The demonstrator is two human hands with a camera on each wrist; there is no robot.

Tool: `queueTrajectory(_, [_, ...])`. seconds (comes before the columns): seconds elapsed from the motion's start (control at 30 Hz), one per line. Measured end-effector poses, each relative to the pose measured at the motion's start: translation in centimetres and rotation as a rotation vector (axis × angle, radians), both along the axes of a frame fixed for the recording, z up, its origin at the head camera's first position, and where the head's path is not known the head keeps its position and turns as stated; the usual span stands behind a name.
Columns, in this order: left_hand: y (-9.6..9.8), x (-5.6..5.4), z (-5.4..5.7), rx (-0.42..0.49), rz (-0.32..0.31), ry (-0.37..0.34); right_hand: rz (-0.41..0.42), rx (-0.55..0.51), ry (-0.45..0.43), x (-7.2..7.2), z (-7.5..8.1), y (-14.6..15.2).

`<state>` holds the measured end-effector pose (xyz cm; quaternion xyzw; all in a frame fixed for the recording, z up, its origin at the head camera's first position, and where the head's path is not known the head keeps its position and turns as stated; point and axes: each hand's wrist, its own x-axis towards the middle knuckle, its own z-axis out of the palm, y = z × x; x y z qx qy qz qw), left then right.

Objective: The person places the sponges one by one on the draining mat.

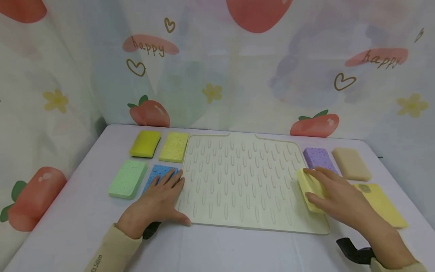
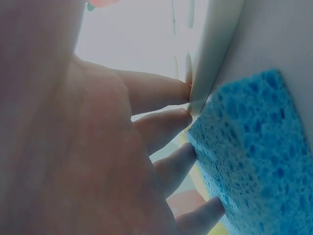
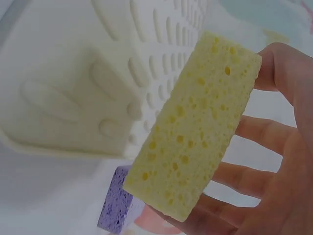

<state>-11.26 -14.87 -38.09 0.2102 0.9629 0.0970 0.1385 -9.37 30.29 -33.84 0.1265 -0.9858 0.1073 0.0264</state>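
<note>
My right hand [image 1: 343, 200] grips a pale yellow sponge [image 1: 310, 189] between thumb and fingers, over the right edge of a cream ribbed mat [image 1: 238, 177]. In the right wrist view the porous long face of this sponge [image 3: 193, 132] shows, tilted, with fingers behind it. My left hand [image 1: 156, 200] lies spread at the mat's left edge, its thumb by the front left corner. Partly under those fingers in the head view is a blue sponge [image 1: 159, 173]. The left wrist view shows fingertips [image 2: 181, 93] right at the mat rim and others against the blue sponge [image 2: 259, 152].
Left of the mat lie a green sponge [image 1: 128, 179], a dark-edged yellow sponge [image 1: 145, 144] and a light yellow sponge [image 1: 174, 147]. On the right are a purple sponge [image 1: 318, 158], a beige sponge [image 1: 351, 163] and a flat yellow piece [image 1: 382, 206]. A printed curtain [image 1: 231, 75] hangs behind.
</note>
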Motion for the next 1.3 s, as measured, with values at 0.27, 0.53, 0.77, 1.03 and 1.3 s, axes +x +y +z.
queueTrajectory(0.27, [-0.1,0.0,-0.1,0.003,-0.003,0.020,0.020,-0.012,-0.039,-0.3,0.4,-1.8])
queueTrajectory(0.53, [0.0,-0.1,-0.1,-0.003,0.001,0.015,0.039,-0.022,-0.032,-0.6,0.5,-3.7])
queueTrajectory(0.77, [0.0,-0.1,-0.2,-0.004,0.004,0.019,0.073,-0.029,-0.023,-0.8,0.5,-5.5])
queueTrajectory(1.03, [0.0,-0.1,-0.1,-0.002,0.010,0.012,0.104,-0.030,0.002,-1.0,0.6,-7.5])
queueTrajectory(1.3, [0.0,-0.1,0.0,-0.008,0.009,0.009,0.118,-0.035,-0.016,-1.1,0.6,-9.6])
